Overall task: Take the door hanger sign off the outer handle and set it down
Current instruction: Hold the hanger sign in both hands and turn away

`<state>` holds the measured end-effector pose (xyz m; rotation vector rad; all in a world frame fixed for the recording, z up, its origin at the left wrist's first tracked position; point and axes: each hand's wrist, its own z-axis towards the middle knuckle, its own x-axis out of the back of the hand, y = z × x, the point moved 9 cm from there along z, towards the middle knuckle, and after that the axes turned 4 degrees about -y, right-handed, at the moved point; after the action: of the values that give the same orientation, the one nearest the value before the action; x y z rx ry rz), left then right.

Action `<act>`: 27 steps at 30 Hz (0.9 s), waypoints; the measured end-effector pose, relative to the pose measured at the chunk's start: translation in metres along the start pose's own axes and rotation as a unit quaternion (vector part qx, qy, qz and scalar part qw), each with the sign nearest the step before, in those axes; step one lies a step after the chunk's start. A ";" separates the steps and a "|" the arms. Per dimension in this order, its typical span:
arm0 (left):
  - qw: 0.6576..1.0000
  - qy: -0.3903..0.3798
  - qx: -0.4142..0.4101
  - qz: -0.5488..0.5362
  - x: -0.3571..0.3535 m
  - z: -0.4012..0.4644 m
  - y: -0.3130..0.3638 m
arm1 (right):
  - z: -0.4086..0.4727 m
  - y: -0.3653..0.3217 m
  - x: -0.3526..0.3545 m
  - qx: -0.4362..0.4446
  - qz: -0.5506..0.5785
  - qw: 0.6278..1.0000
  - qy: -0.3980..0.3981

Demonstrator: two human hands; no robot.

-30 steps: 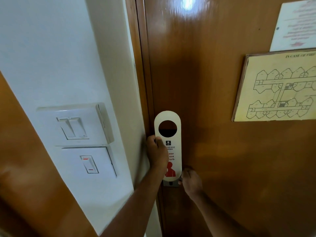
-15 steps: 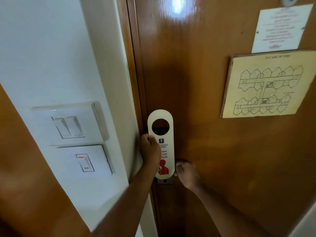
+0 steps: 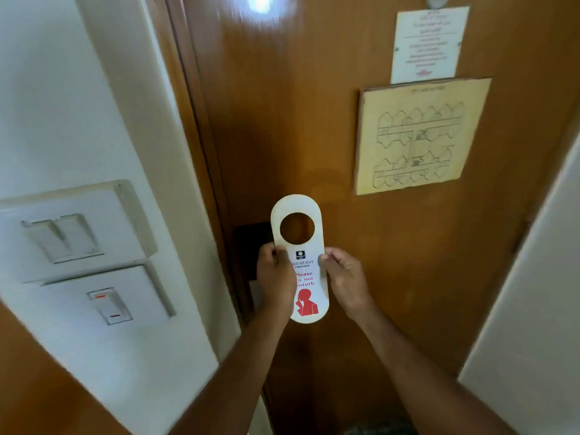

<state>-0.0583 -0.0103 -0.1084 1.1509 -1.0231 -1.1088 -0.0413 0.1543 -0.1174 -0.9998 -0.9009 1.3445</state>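
The door hanger sign [image 3: 306, 246] is a white card with a round hole at the top, red "Please do not disturb" lettering and a red figure below. I hold it upright in front of the closed brown wooden door [image 3: 314, 120]. My left hand [image 3: 274, 277] grips its left edge and my right hand [image 3: 346, 277] pinches its right edge at mid height. A dark lock plate [image 3: 251, 246] shows behind the sign's left side; the handle itself is hidden.
A framed floor plan [image 3: 420, 136] and a white notice [image 3: 428, 45] hang on the door at the upper right. White switch panels [image 3: 72, 233] are on the wall to the left. A pale wall edge [image 3: 533, 309] stands at the right.
My right hand has come up from the handle area and taken the sign's right edge. The sign now sits further from the door frame, and the view has shifted.
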 end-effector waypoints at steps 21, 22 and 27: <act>0.914 -0.398 0.075 0.027 -0.401 -0.314 -0.063 | -0.405 -0.003 0.416 -0.234 -0.092 0.899 0.359; 0.904 -0.417 0.093 0.028 -0.428 -0.349 -0.076 | -0.447 0.002 0.441 -0.252 -0.079 0.883 0.389; 0.868 -0.456 0.191 0.055 -0.509 -0.474 -0.163 | -0.619 0.047 0.503 -0.344 -0.026 0.808 0.477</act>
<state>0.3016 0.5558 -0.3531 0.8169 -2.0917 -1.4290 0.5450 0.6217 -0.3921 -1.9405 -0.5836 0.2715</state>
